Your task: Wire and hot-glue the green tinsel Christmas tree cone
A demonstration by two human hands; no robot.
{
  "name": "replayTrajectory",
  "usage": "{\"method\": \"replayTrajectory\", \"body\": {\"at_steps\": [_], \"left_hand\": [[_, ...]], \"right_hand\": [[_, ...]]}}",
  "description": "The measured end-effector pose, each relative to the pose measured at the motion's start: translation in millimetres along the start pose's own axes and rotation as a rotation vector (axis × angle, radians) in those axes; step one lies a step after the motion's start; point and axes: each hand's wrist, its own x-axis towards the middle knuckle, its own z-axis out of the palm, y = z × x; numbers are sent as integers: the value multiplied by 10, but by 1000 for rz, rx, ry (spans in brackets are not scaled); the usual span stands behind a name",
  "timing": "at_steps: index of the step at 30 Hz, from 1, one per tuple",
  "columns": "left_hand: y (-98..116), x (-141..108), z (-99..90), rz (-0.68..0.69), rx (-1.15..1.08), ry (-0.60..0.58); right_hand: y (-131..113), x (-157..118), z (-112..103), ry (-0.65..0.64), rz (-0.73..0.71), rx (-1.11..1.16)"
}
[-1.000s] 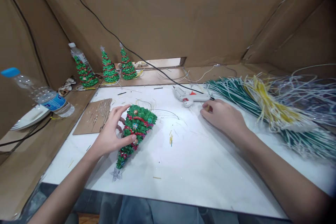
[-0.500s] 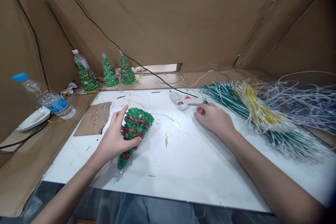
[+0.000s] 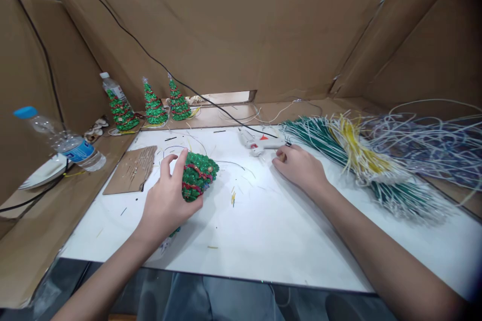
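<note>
My left hand [image 3: 167, 193] is closed around a small green beaded Christmas tree [image 3: 199, 173] with red garland. The tree tilts with its wide base away from me and its tip toward me, partly covered by my hand. My right hand [image 3: 299, 168] rests on the white board [image 3: 256, 241], fingers curled together. Something small and brownish shows at those fingertips, too small to name. Just beyond them lies a white hot glue gun [image 3: 259, 144] on its side, its handle end close to my knuckles.
Several finished trees [image 3: 154, 105] stand at the back left by a water bottle [image 3: 113, 85]. Another bottle [image 3: 81, 150] leans at far left, near a cardboard piece [image 3: 131, 170]. Bundled green and yellow wires [image 3: 354, 150] lie right. A black cable [image 3: 150, 55] hangs across the back.
My left hand has shifted over the tree and now covers more of its lower, narrow part. My right hand stays beside the glue gun. The view has shifted slightly.
</note>
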Motion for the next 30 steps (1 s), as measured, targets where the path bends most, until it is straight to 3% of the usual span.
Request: {"method": "replayTrajectory", "body": {"at_steps": [6,12,15,19,22,25,30], "left_hand": [[-6,-20,17,-25,-26,1],[-110,-226,86,-60,-195,54],[-185,-337,173,-65,-289,56],[-274,-396,280,-29,-367,64],[-310,-392,321,-4,-434,47],[-320,-382,331,-26,-457,43],[-304,-361,305,-49,-442,40]], "right_hand": [[7,-4,-22,-12,14,11],[-74,-83,-113,180,-36,317],[-245,-237,-184,228,-165,563],[-556,-618,-255,388,-441,897],[-773,-948,-251,308,-563,1090],[-943,-1172,-211,257,-664,1098],[-1093,-1196,-153,221,-623,1111]]}}
